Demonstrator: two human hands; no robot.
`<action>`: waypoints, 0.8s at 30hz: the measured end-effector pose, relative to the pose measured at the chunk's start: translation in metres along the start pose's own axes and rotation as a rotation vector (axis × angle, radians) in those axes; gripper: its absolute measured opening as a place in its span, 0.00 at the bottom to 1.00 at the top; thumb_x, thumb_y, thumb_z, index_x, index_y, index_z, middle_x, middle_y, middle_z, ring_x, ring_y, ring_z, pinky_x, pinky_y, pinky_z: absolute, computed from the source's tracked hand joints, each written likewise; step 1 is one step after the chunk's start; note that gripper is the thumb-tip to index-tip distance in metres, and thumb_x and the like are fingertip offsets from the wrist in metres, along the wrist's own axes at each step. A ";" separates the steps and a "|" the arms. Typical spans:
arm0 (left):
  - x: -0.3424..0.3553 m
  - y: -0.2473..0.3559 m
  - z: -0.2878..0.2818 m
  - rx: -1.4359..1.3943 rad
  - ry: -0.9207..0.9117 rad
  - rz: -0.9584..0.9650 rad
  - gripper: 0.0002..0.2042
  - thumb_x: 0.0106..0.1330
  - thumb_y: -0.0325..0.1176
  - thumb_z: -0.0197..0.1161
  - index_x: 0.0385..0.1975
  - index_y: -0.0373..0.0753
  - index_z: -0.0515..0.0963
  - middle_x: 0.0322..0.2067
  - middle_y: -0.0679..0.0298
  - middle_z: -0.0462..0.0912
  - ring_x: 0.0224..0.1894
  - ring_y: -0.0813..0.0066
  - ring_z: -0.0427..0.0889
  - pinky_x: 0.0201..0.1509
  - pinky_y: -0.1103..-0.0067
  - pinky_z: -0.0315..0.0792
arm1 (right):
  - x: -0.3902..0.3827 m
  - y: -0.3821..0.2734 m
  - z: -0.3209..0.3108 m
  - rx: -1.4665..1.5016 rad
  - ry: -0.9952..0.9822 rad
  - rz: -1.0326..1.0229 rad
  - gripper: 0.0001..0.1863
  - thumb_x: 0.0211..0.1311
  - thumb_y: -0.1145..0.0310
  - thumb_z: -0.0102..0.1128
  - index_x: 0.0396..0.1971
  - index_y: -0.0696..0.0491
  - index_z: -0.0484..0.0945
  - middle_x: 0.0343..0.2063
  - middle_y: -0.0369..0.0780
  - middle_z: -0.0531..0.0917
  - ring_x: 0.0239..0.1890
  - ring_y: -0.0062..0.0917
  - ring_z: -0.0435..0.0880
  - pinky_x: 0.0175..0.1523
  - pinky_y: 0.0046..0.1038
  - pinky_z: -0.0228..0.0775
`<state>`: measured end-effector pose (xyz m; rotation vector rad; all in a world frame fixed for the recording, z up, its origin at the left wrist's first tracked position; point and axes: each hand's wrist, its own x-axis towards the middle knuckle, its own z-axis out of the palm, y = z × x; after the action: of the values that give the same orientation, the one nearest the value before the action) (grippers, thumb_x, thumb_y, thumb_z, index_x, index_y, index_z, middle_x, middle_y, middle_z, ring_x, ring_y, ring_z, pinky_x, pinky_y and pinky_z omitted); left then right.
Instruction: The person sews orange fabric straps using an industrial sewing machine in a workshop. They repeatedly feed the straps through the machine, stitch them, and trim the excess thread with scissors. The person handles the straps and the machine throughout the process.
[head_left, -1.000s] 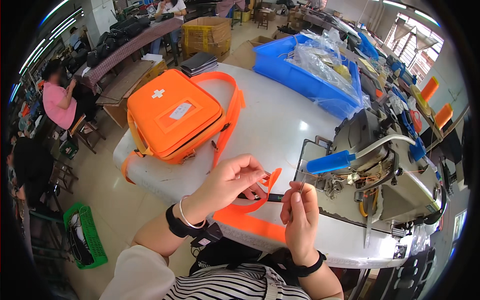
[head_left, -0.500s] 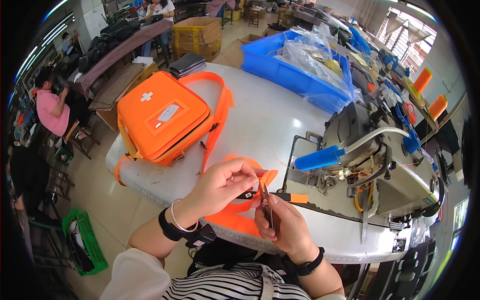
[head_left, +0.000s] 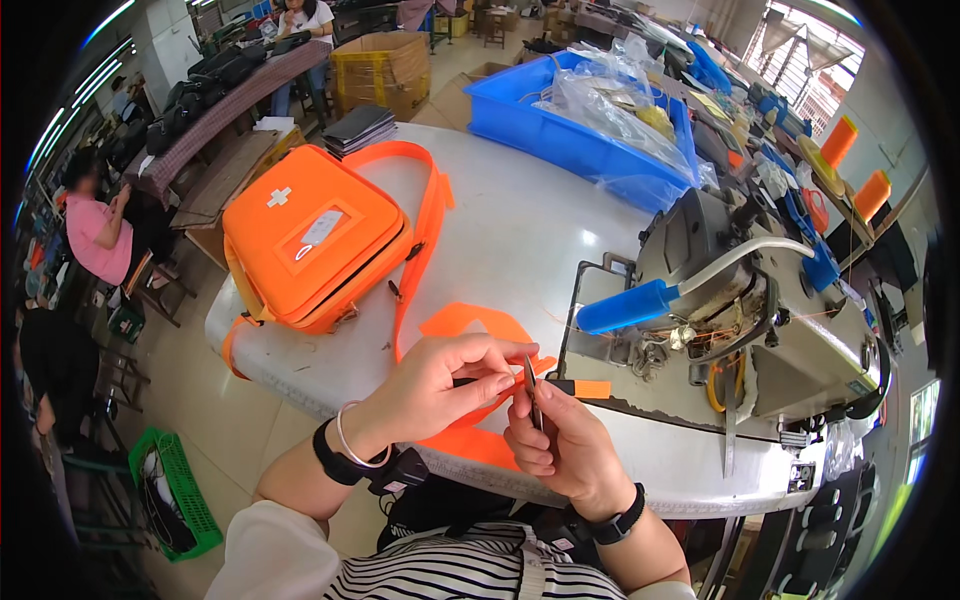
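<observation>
Frankly, I'd watch those fingertips: the right hand (head_left: 565,440) is closed around small metal snips (head_left: 530,382), blade up, and the point sits right beside the thumb and finger of the left hand (head_left: 450,382). That left hand is pinched together on a narrow orange strip (head_left: 542,364), held above the near edge of the bench (head_left: 510,210). Whether the blades touch the strip I can't make out from here. A slip of either grip could nick skin, and a blade set at a poor angle could bite into the strip itself. Beneath the hands lies a flat orange piece (head_left: 478,322), close enough to get caught if the snips dipped. To the right, the sewing machine (head_left: 715,245) pokes its blue handle (head_left: 628,307) out near the work, so a careless swing of the right arm might knock it. The orange bag (head_left: 310,240) rests farther left, its strap (head_left: 428,225) trailing toward the hands, where a sleeve or wrist could snag it.
</observation>
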<state>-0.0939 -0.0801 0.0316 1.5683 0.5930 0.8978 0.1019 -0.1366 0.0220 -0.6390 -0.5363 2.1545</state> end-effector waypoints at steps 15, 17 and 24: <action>0.009 -0.003 0.001 -0.161 -0.080 -0.080 0.03 0.72 0.24 0.54 0.38 0.31 0.72 0.52 0.53 0.79 0.58 0.72 0.77 0.58 0.77 0.73 | -0.143 -0.068 -0.075 -2.076 1.258 -0.763 0.20 0.56 0.74 0.65 0.50 0.59 0.77 0.43 0.47 0.80 0.46 0.42 0.77 0.53 0.38 0.69; 0.009 -0.001 0.006 -0.120 -0.138 -0.032 0.03 0.72 0.25 0.54 0.37 0.31 0.72 0.51 0.53 0.80 0.57 0.72 0.78 0.57 0.78 0.73 | -0.140 -0.059 -0.059 -1.927 1.191 -0.699 0.21 0.55 0.74 0.65 0.50 0.60 0.77 0.44 0.48 0.80 0.49 0.45 0.75 0.59 0.42 0.65; 0.002 0.009 0.021 -0.009 -0.316 -0.117 0.03 0.72 0.25 0.54 0.37 0.32 0.72 0.52 0.54 0.80 0.52 0.73 0.80 0.54 0.78 0.75 | -0.062 0.018 -0.002 -1.552 0.481 -0.788 0.20 0.50 0.78 0.70 0.46 0.54 0.77 0.43 0.44 0.75 0.36 0.37 0.81 0.38 0.31 0.77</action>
<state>-0.0768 -0.0929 0.0405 1.6080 0.4482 0.5494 0.1267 -0.1965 0.0263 -1.3428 -1.7820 0.4870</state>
